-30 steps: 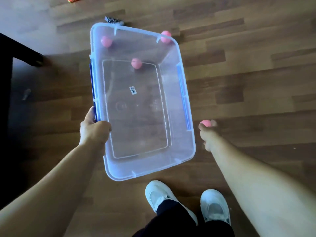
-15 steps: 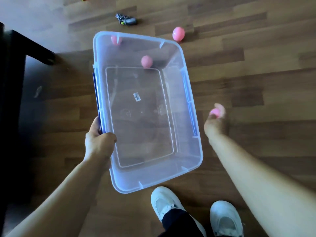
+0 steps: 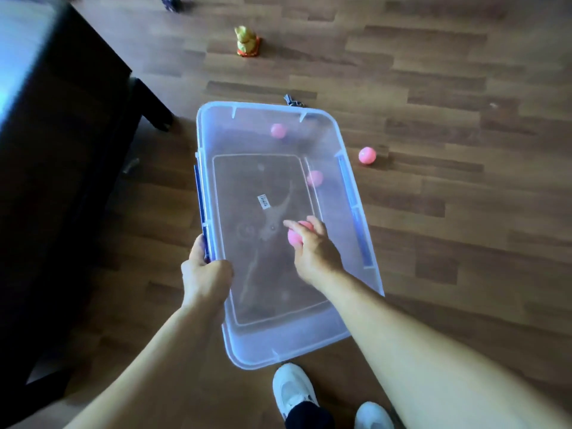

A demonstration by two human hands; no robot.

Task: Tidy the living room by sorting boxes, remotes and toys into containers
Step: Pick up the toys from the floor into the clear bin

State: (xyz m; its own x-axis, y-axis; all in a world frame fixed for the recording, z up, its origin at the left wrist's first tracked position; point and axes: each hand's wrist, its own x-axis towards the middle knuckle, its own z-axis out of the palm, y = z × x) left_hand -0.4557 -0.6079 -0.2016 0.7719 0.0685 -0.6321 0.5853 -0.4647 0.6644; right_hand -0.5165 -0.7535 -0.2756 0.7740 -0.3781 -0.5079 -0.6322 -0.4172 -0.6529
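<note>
Our left hand gripped the clear storage bin's left rim, fingers curled over it, while our right hand – reached over the bin – pinched a pink ball above its floor.

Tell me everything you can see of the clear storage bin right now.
The clear storage bin is a rectangular tub of translucent plastic with rounded corners, a thick rim and blue latches on both long sides. It has no lid on. A small label sits on its floor. The left hand grips its left rim; the right hand holds a pink ball above its inside. Two more pink balls show within its outline; whether they lie inside or beneath it is unclear.
</note>
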